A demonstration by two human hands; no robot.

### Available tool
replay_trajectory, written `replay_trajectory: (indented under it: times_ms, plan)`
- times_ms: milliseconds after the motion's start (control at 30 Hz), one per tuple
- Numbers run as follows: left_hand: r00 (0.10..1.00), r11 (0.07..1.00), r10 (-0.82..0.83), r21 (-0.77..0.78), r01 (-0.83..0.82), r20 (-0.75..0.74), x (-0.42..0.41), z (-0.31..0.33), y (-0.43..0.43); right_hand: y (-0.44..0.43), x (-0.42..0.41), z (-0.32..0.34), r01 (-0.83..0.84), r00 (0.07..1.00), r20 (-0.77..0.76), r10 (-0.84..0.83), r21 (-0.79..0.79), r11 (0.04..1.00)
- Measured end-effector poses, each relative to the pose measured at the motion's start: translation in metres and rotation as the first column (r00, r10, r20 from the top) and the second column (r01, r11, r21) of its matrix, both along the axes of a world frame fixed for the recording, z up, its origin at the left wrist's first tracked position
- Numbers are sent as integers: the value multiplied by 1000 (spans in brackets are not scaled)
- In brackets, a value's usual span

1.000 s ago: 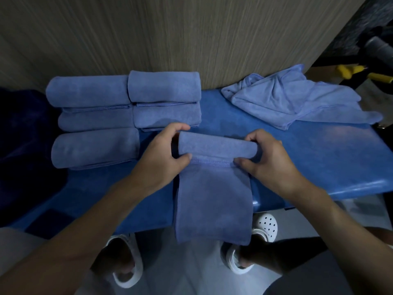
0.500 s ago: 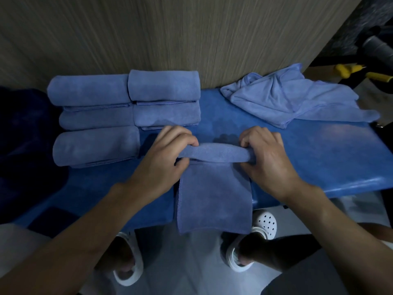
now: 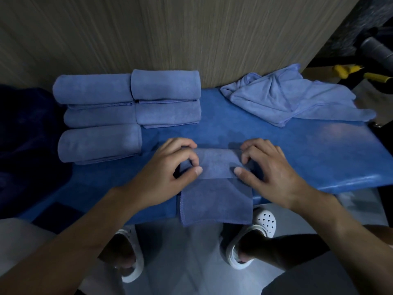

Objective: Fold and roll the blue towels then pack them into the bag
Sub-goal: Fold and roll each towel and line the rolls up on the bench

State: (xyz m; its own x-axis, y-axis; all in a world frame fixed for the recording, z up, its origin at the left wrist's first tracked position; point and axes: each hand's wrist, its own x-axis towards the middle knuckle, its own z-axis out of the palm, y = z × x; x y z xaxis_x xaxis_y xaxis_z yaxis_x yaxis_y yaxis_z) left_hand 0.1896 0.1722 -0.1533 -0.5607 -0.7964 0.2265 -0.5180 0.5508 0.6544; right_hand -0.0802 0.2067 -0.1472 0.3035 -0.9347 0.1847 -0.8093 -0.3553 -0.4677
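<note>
- Wood-grain wall panel at the back, with a blue padded bench right up against it. Lighting is pretty dim.
- Towel being rolled sits at the front middle of the bench. The far part is a short roll and the loose tail hangs over the near edge.
- Left hand grips the roll's left end, fingers curled over the top and thumb pressed on the near side.
- Right hand does the same on the right end, fingers curled and thumb on the cloth.
- 5 rolled towels are lined up in 3 rows on the bench's far left, touching each other.
- Loose towels are heaped at the far right, well apart from both hands.
- White clogs are on the floor below, and yellow-handled tools sit off right, too blurry to say more.
</note>
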Motion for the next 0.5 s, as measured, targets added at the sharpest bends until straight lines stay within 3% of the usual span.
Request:
replay_trajectory:
  times_ms: [167, 333, 500]
  plan:
    - [997, 997, 63, 30, -64, 50, 0, -3, 1, -1, -2, -3, 67, 994, 76, -75, 103, 992]
    - [935, 987, 146, 23, -162, 325, 1, -1, -4, -4, -5, 0, 96, 994, 38, -105, 190, 977]
    - [956, 964, 163, 167, -207, 246, -2, 9, -8, -10, -5, 4, 103, 990, 56, -126, 299, 949]
